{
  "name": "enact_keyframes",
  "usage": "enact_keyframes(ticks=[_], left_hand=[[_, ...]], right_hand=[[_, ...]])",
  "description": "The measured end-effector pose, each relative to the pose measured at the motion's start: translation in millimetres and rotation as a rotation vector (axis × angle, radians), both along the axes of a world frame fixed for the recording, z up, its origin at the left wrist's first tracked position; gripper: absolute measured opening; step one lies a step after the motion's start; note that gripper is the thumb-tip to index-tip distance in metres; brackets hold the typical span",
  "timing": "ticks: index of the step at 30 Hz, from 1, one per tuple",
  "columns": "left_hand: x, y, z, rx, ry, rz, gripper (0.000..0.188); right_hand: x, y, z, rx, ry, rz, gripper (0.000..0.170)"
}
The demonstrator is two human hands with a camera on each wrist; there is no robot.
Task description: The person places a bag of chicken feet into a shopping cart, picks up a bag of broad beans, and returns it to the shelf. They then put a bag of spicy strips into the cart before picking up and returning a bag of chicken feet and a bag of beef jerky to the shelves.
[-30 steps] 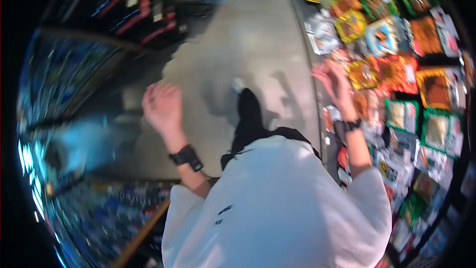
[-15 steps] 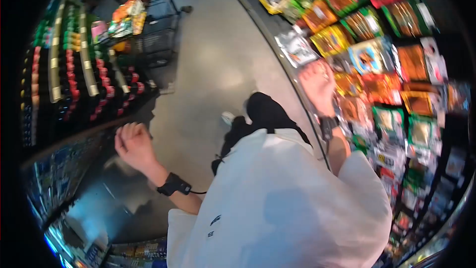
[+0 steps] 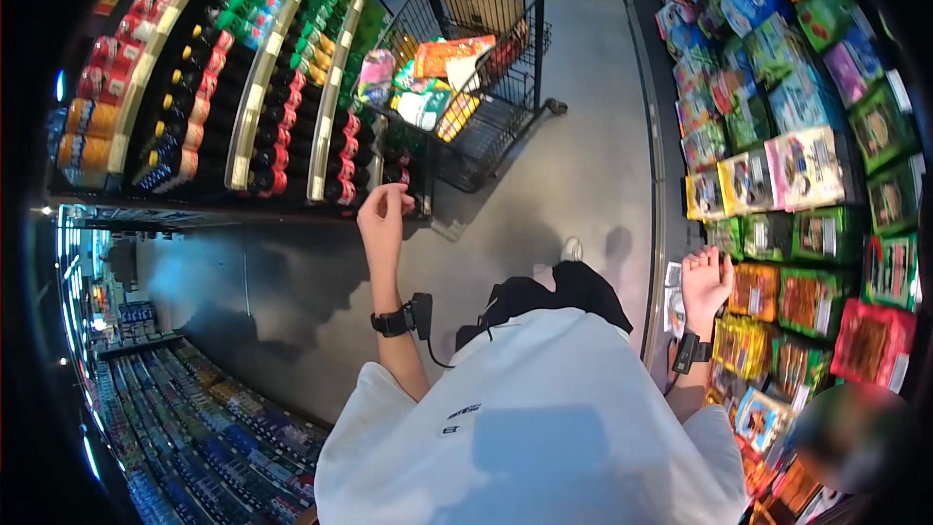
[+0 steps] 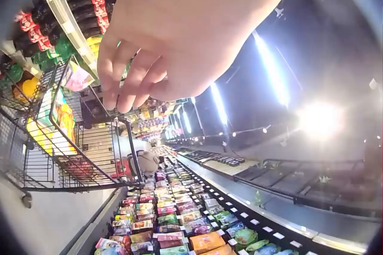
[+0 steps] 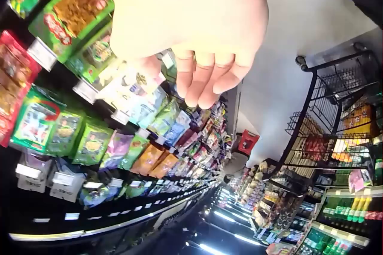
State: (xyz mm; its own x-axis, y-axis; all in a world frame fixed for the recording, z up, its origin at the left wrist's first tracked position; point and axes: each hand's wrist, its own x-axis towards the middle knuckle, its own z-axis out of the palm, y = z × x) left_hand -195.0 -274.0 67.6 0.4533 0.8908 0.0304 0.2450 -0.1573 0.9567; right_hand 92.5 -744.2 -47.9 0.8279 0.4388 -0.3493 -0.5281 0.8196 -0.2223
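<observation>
My left hand (image 3: 382,224) is held out over the floor with fingers loosely bent and nothing in it. It overlaps the lower end of a rack of dark drink bottles (image 3: 262,157) with red labels. Beside the snack shelf on the right hangs my right hand (image 3: 707,287), its fingers loosely curled and empty. Nearest to it are orange packets (image 3: 753,290) and green packets (image 3: 811,299). Ahead, past the left hand, stands a black wire shopping cart (image 3: 537,49). In it lie an orange bag (image 3: 452,56), a green-and-white bag (image 3: 420,109) and a pink packet (image 3: 375,73).
Grey floor (image 3: 593,156) runs between the bottle rack and the long snack shelf, whose dark edge (image 3: 649,117) borders the aisle. A brown box (image 3: 486,0) sits in the cart's far end. Low shelving (image 3: 209,418) with rows of small goods stands behind on the left.
The head view has turned left, bringing the cart and bottle rack closer to the middle. My right hand now appears lower beside the shelf, the left nearer the cart. Both hands stay empty.
</observation>
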Motion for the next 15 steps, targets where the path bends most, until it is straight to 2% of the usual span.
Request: enact_keyframes(ticks=[5, 8, 15], left_hand=[[57, 42, 0, -0.011, 0.030, 0.042, 0.022], [79, 77, -10, -0.042, 0.027, 0.094, 0.022], [91, 169, -45, -0.080, -0.039, 0.288, 0.023]], right_hand=[[99, 115, 29, -0.049, -0.155, 0.314, 0.025], [134, 185, 40, -0.145, -0.302, 0.456, 0.024], [175, 329, 43, -0.636, -0.555, 0.719, 0.019]])
